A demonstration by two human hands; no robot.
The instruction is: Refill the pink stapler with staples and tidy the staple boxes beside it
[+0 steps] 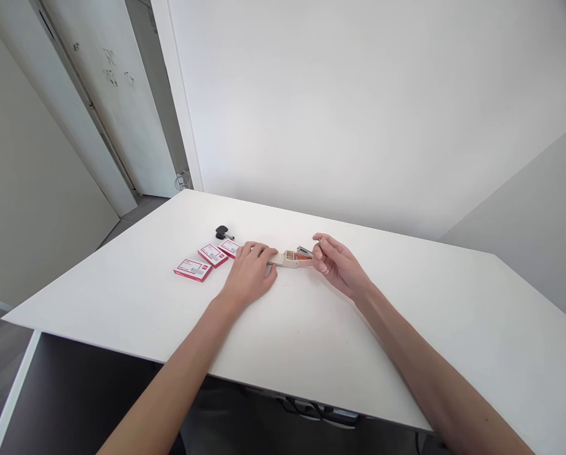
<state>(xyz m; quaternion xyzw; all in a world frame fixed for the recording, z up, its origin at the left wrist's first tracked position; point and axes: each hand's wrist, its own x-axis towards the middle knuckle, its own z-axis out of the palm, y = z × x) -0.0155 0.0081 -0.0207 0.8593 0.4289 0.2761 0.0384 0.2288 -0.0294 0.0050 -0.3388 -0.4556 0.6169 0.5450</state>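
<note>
A beige stapler (291, 260) lies on the white table with its parts swung apart. Its metal magazine (304, 251) and an orange-pink part (303, 257) show at the right end. My left hand (250, 272) is closed over the stapler's left part, thumb on the near side and fingers on top, hiding much of it. Just right of the magazine, my right hand (338, 262) is raised in a pinch. Between its thumb and forefinger is a small grey piece (319, 242) that looks like a short strip of staples. The right fingers partly cover the stapler's right end.
Red-and-white staple boxes (193, 270) lie left of my left hand, one partly behind it. Behind them sits a small black object (222, 232), perhaps a staple remover. A white wall (339, 114) borders the table (283, 335) at the back. Dark cables (315, 411) hang below its front edge.
</note>
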